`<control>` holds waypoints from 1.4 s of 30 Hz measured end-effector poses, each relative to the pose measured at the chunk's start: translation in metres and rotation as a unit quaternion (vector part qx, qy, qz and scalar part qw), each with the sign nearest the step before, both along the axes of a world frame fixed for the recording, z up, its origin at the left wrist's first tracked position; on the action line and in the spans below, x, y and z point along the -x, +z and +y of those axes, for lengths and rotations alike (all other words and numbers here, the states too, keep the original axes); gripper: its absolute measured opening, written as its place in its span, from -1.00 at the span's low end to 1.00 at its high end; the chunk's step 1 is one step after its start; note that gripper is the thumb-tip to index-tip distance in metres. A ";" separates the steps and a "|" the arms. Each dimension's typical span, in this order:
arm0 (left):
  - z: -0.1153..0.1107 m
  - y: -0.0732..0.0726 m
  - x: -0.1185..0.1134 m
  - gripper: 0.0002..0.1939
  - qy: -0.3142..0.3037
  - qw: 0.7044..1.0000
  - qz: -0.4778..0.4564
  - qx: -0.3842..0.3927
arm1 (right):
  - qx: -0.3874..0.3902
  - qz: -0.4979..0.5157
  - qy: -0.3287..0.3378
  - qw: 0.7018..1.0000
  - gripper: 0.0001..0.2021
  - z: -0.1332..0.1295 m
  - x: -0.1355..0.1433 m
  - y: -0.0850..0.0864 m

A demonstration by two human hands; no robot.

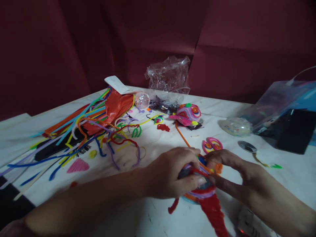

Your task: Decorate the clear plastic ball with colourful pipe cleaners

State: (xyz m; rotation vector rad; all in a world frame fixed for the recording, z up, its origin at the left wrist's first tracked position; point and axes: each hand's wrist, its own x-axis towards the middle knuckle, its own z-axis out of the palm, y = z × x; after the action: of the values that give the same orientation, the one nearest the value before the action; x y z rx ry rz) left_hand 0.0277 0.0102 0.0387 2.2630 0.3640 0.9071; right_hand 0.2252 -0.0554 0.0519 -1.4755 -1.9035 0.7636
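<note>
My left hand (176,172) is wrapped round a colourful pipe-cleaner figure (209,195), its thumb pressed on a dark grey part. A broad red piece (214,212) hangs down from the figure towards the table's front. At the figure's right side, my right hand (238,171) has thumb and fingers closed on its edge. An orange pipe cleaner (182,134) runs from the figure up towards a round pink-striped pipe-cleaner fish (189,114). Just beyond my fingers lies a pink and orange looped piece (212,144). My hands hide much of the figure.
Many loose pipe cleaners (81,121) spill from a red wrapper (117,103) on the left. A clear plastic bag (169,75) stands at the back. On the right are a clear dome (237,126), a round silver piece (247,146) and a black box (296,131).
</note>
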 end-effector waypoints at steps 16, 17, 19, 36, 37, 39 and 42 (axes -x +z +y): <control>-0.006 0.029 -0.004 -0.92 0.133 0.932 0.216 -0.258 | -0.018 -0.034 -0.017 0.999 -0.86 -0.006 0.006 0.001; -0.007 0.030 -0.005 -0.92 0.133 0.925 0.227 -0.274 | -0.020 -0.039 -0.020 0.999 -0.86 -0.006 0.007 0.001; -0.009 0.033 -0.006 -0.93 0.131 0.912 0.239 -0.306 | -0.023 -0.054 -0.025 0.998 -0.85 -0.007 0.007 0.001; -0.008 0.032 -0.010 -0.88 0.136 0.909 0.243 -0.309 | -0.002 -0.085 -0.061 0.995 -0.75 -0.008 0.008 0.000; -0.007 0.032 -0.010 -0.88 0.138 0.910 0.250 -0.301 | -0.004 -0.084 -0.061 0.995 -0.75 -0.008 0.007 -0.001; -0.007 0.032 -0.010 -0.88 0.140 0.910 0.254 -0.295 | -0.001 -0.084 -0.062 0.995 -0.74 -0.008 0.007 -0.001; -0.007 0.031 -0.008 -0.88 0.133 0.910 0.248 -0.304 | -0.010 -0.089 -0.061 0.994 -0.76 -0.009 0.009 0.000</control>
State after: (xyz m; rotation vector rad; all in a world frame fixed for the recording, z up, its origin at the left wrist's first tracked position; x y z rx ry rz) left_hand 0.0361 0.0034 0.0698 3.0889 0.7067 0.6047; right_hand 0.2162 -0.0645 0.0516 -1.6772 -1.9223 0.5726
